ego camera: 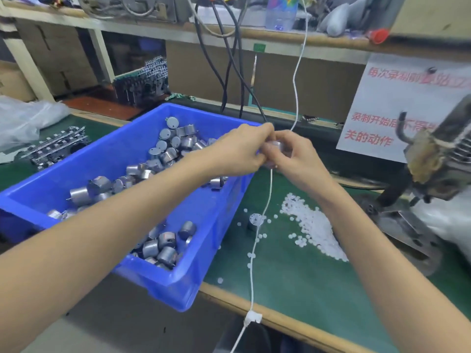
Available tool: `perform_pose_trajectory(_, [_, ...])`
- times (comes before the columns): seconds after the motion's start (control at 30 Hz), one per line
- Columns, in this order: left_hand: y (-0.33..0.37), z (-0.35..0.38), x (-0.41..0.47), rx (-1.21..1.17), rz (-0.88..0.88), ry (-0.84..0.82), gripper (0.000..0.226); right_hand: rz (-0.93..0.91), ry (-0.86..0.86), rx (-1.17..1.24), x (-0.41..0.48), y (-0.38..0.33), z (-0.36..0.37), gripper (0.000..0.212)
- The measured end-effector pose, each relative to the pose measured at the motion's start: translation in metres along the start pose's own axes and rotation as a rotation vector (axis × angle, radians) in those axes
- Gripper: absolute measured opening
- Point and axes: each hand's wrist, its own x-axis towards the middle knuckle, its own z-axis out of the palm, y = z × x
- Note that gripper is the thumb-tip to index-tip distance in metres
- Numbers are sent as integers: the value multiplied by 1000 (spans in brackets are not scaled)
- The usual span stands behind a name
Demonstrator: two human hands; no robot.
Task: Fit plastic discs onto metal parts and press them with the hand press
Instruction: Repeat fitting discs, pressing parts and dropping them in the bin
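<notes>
Where the two hands meet above the far right corner of the bin (163, 284), the left hand (237, 151) and right hand (295, 156) close their fingertips together on one small metal part (274, 146). Both hands have curled fingers pinching it from opposite sides. The part is blurred and mostly covered, so it cannot be told whether a disc sits on it.

Below and left of the left hand, the blue bin holds a loose heap of parts (165, 151), silver cylinders lying at all angles. The left forearm crosses over them.

Below the right hand, a pile of white discs (313, 225) lies on the green tabletop (293, 276), with stray ones scattered toward the bin. A lone part (254, 221) stands upright between the pile and the bin wall.

A white cord (251, 276) hangs down just behind the hands and runs across the tabletop beside the lone part to the near edge.

To the right of the right hand, well apart, stands the press (433, 159), grey and worn. Behind it hangs a white sign (377, 98) with red characters.
</notes>
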Motion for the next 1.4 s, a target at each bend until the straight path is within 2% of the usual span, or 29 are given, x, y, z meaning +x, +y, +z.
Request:
perform_pose_trajectory(0.13, [48,48,22,90,58,-230,23,204,-81,41,-42,42,-35,6])
perform_pose_trajectory(0.27, [68,106,25,65,-104,-456,32,438,-4,-65,-94,86,-47,12])
perform_pose_trajectory(0.37, [60,143,16,68,-207,-537,30,482,82,-3,-133,105,-45,15])
perform_pose_trajectory(0.47, [52,161,4,-93,-234,-468,33,451,79,37,-158,111,-45,10])
perform_pose_trajectory(0.57, [48,170,-4,-200,-233,-363,21,463,22,104,-177,114,-37,21])
perform_pose_trajectory(0.73, [43,183,-13,-240,-228,-257,17,480,211,287,-181,117,-32,11])
perform_pose_trajectory(0.87, [47,185,-23,-233,-165,-71,12,473,208,298,-176,120,-33,10])
perform_pose_trajectory(0.93, [53,189,-34,-281,-57,38,9,494,190,341,-176,121,-35,16])
perform_pose_trajectory(1.03, [57,203,-55,-273,94,25,9,485,176,346,-179,125,-38,20])
perform_pose_trajectory(1.27, [49,211,-63,-412,23,26,6,445,115,149,-182,135,-29,11])
perform_pose_trajectory(1.4, [46,211,-63,-449,6,1,14,400,122,113,-183,135,-28,11])
